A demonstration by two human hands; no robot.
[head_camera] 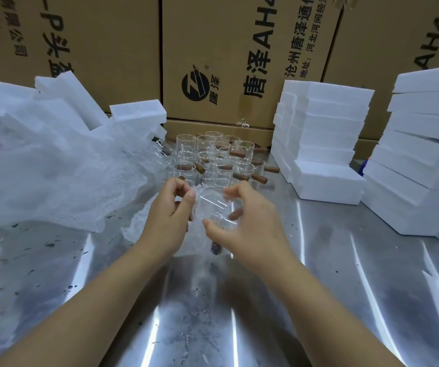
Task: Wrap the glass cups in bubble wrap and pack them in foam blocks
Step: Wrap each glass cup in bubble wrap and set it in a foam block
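Observation:
A clear glass cup (214, 206) lies on its side between my hands, above a sheet of bubble wrap (144, 223) spread on the steel table. My left hand (172, 210) pinches the edge of the wrap at the cup's left. My right hand (250, 221) curls around the cup from the right, thumb below and fingers over it. A brown wooden handle end (215, 247) shows under my right hand. Several more glass cups (213, 157) with wooden handles stand upright behind.
A big heap of bubble wrap (41, 168) and loose foam blocks (139, 112) fill the left. Stacks of white foam blocks (324, 144) stand at the right, a taller stack (424, 154) at the far right. Cardboard boxes (226, 49) wall off the back. The steel table (213, 313) extends toward me.

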